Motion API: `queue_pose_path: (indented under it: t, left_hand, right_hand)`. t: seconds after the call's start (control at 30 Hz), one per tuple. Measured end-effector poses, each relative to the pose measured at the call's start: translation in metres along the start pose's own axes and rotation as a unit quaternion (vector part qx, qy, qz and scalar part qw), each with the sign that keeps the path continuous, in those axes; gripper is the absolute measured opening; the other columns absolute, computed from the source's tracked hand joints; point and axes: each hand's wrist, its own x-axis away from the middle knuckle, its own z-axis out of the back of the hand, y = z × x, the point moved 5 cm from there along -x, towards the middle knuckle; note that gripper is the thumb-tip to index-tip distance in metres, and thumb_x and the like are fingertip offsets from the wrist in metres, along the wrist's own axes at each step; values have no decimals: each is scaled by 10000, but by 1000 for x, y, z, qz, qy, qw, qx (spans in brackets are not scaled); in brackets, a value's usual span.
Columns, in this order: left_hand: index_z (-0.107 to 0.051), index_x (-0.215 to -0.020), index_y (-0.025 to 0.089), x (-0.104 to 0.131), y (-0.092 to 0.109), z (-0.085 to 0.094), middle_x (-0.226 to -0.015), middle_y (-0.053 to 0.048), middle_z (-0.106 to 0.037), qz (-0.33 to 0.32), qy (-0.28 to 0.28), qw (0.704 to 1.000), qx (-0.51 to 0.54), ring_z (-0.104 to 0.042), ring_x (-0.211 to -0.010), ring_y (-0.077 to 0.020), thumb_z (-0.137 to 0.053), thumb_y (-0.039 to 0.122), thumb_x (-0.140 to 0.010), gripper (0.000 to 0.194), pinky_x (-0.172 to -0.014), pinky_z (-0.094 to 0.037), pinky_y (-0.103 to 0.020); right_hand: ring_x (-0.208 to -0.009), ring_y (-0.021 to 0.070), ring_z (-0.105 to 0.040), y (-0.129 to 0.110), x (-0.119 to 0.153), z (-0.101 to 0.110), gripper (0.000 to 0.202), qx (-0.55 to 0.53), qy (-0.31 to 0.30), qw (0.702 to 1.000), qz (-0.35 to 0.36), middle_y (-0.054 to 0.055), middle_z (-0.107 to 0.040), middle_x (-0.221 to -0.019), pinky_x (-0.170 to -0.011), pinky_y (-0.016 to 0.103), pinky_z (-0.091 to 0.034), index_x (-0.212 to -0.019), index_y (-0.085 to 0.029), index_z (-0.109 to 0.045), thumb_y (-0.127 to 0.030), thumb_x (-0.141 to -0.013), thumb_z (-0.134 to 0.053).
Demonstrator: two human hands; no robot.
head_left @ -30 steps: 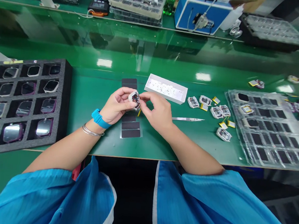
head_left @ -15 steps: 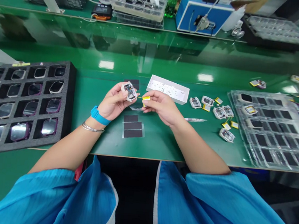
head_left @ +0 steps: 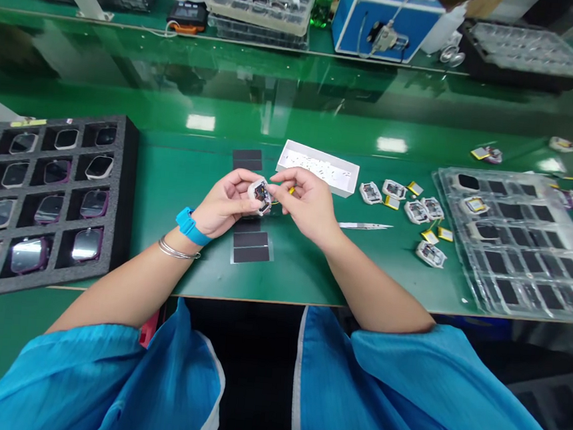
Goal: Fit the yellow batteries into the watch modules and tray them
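My left hand (head_left: 227, 203) grips a white smartwatch case (head_left: 259, 195) with its inner electronics showing. Close against the case's right side is my right hand (head_left: 308, 200), its fingers bent around a small yellow battery (head_left: 291, 191) that is mostly hidden; its thumb and fingertips reach the case edge. A thin wire shows between case and battery. Beneath the hands, dark adhesive pads (head_left: 251, 247) lie on the green table. Tweezers (head_left: 366, 226) rest right of my right wrist. Behind the hands stands a white box (head_left: 318, 167) holding many tiny pieces.
A black foam tray (head_left: 126, 194) with watch faces in its slots fills the left. Several opened watch cases (head_left: 431, 254) with yellow batteries (head_left: 444, 234) lie to the right, before stacked clear trays (head_left: 489, 306). A shelf at the back carries a blue machine (head_left: 354, 20).
My right hand has moved in to the case, and the battery is now mostly covered by its fingers. The case has tilted and shifted slightly right and down.
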Motion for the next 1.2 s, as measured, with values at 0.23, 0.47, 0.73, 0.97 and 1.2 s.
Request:
queue_pose_path:
  t: [0.23,0.47,0.73,0.97,1.2]
  left_hand:
    - [-617,-963,185,-7,-2,13,-849,12,-725,39,16,999,9,-729,-788,-154,-963,266,-552,543,-706,-638,-267]
    - [-625,-982,176,-4,-10,9,-907,-29,-732,113,-50,992,6,-759,-861,-207,-916,256,-631,464,-748,-640,-296]
    - [-624,-968,168,1,-15,2,-883,-47,-734,181,-90,979,35,-777,-871,-233,-880,206,-677,389,-662,-628,-219]
    - [-602,-954,155,-4,-21,5,-840,-62,-746,175,-51,983,2,-777,-871,-244,-787,131,-715,303,-629,-608,-218]
    - [-585,-843,124,-4,-13,6,-773,-59,-728,172,61,983,-36,-750,-674,-184,-651,54,-765,124,-534,-574,-199]
  right_hand:
    - [-673,99,-642,-4,-6,11,437,-67,-114,990,-44,-7,-696,-891,-539,207,-491,-1109,-199,-592,-326,-749,-806]
    - [-862,162,-704,-15,-3,14,348,-72,-83,994,10,35,-737,-942,-821,325,-602,-976,-180,-672,-369,-732,-832]
    - [-828,146,-698,-16,-1,7,279,-6,-62,995,71,34,-747,-959,-781,299,-588,-1018,-182,-687,-327,-789,-755]
    - [-740,127,-666,-4,-2,0,239,46,-69,994,75,23,-750,-915,-718,291,-554,-1031,-175,-691,-260,-807,-674]
    - [-860,155,-685,12,-8,4,262,58,-3,997,44,34,-744,-999,-757,292,-530,-1062,-192,-670,-304,-826,-677]
